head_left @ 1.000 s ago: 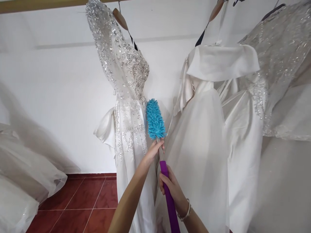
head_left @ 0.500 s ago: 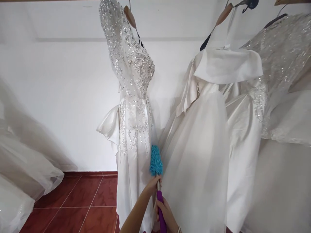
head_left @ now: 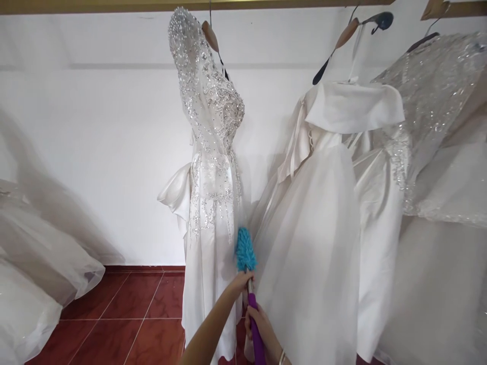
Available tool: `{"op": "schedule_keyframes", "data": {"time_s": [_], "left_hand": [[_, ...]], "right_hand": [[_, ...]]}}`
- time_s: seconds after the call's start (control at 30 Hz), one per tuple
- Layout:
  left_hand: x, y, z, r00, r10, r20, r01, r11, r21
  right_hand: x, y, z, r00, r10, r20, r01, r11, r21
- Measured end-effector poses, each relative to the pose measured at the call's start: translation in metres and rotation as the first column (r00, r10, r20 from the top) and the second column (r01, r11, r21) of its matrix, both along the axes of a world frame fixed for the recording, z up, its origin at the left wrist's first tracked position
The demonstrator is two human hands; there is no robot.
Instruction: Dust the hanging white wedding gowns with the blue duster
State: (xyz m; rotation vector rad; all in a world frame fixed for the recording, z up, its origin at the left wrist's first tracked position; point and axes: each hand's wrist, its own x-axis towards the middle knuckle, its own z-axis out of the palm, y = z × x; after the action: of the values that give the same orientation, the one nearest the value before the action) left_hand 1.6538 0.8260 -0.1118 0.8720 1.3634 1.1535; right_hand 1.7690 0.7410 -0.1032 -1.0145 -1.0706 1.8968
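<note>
A duster (head_left: 246, 249) with a fluffy turquoise head points away from me, between two white gowns. My left hand (head_left: 240, 282) is closed around its metal shaft just below the head. Lower down, my right hand (head_left: 262, 324) wraps the purple handle, and a bracelet shows at that wrist. To the left of the duster head hangs a beaded white gown (head_left: 215, 203) with a sparkling sleeve. On the other side a gown with a wide tulle skirt (head_left: 308, 238) hangs close by. Whether the fibres touch either fabric, I cannot tell.
Further right hang more white gowns, one with a glittering top (head_left: 445, 96). Pale tulle skirts (head_left: 41, 253) spread at the left. A wooden hanger (head_left: 346, 33) holds the wide-skirted gown below a beam (head_left: 114, 6). Red tiles (head_left: 114, 304) cover the floor before a white wall.
My view has tilted up slightly, bringing the beam in at the top, and the beaded gown appears further right. Both hands keep their hold on the duster, which has hardly moved in view.
</note>
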Motion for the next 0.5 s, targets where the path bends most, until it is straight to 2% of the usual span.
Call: {"op": "schedule_keyframes", "data": {"time_s": [0.07, 0.17, 0.27, 0.3, 0.37, 0.43, 0.5], "left_hand": [[-0.001, 0.003, 0.034, 1.000, 0.006, 0.024, -0.007, 0.999, 0.035], [0.000, -0.006, 0.087, 0.999, -0.003, 0.040, -0.003, 0.990, 0.138], [0.005, -0.026, 0.127, 1.000, -0.007, 0.025, 0.000, 0.967, 0.256], [0.007, -0.034, 0.134, 1.000, -0.005, 0.022, -0.002, 0.959, 0.283], [0.010, -0.051, 0.139, 1.000, 0.002, 0.026, -0.009, 0.952, 0.306], [0.014, -0.068, 0.133, 1.000, 0.008, 0.023, -0.014, 0.958, 0.286], [0.016, -0.084, 0.119, 1.000, 0.014, 0.006, -0.015, 0.970, 0.244]], "right_hand": [[0.003, -0.004, 0.028, 1.000, 0.006, -0.023, -0.004, 0.998, 0.058], [0.009, -0.018, 0.068, 0.998, 0.030, -0.049, -0.024, 0.992, 0.126], [0.016, -0.038, 0.093, 0.998, 0.053, -0.024, -0.047, 0.980, 0.195], [0.018, -0.046, 0.097, 0.998, 0.061, -0.004, -0.059, 0.972, 0.228], [0.021, -0.063, 0.098, 0.996, 0.078, 0.046, -0.088, 0.960, 0.266], [0.024, -0.080, 0.092, 0.993, 0.080, 0.088, -0.101, 0.959, 0.265], [0.025, -0.096, 0.083, 0.991, 0.065, 0.120, -0.093, 0.963, 0.252]]}}
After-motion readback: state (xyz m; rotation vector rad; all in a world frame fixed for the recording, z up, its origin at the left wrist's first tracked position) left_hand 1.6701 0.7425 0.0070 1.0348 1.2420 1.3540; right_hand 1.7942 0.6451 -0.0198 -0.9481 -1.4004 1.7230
